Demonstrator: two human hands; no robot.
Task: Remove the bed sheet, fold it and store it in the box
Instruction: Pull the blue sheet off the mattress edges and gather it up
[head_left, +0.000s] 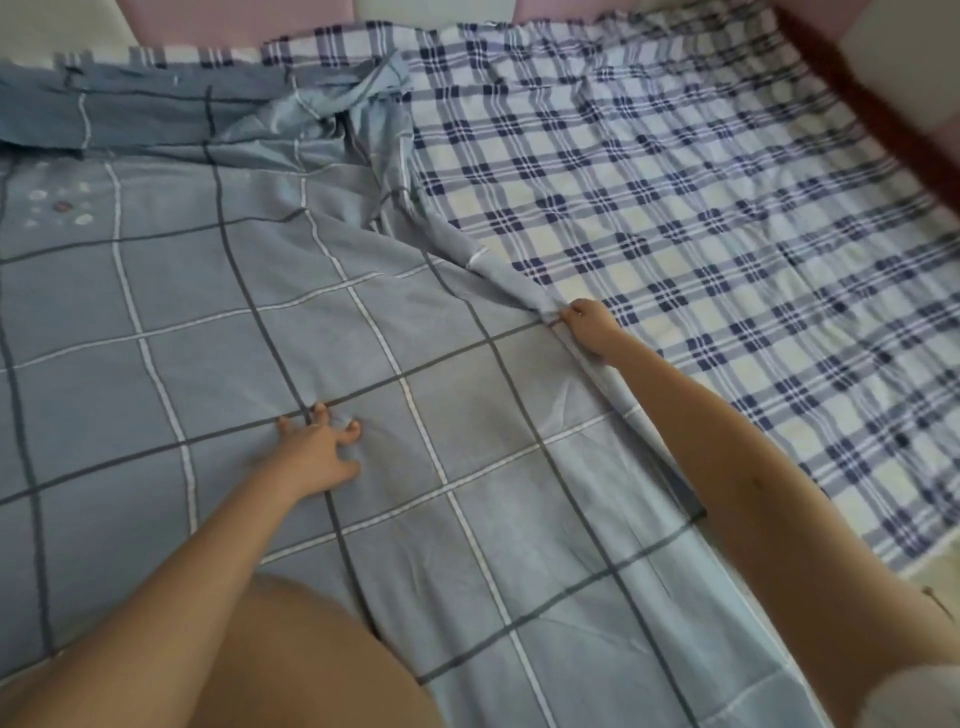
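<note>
Under both hands, bed sheet (260, 322) half peeled off the plaid cover (727, 234) beyond the right hand (589, 327). Pinching its edge with that one, pressing down with the spread left hand (319, 449). Barely into folding; no box in sight.

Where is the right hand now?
In the head view, the right hand pinches the right edge of the grey-blue checked bed sheet, beside the blue-and-white plaid sheet.

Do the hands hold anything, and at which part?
The right hand pinches the blue sheet at its edge. The left hand only presses on it, fingers spread.
</note>
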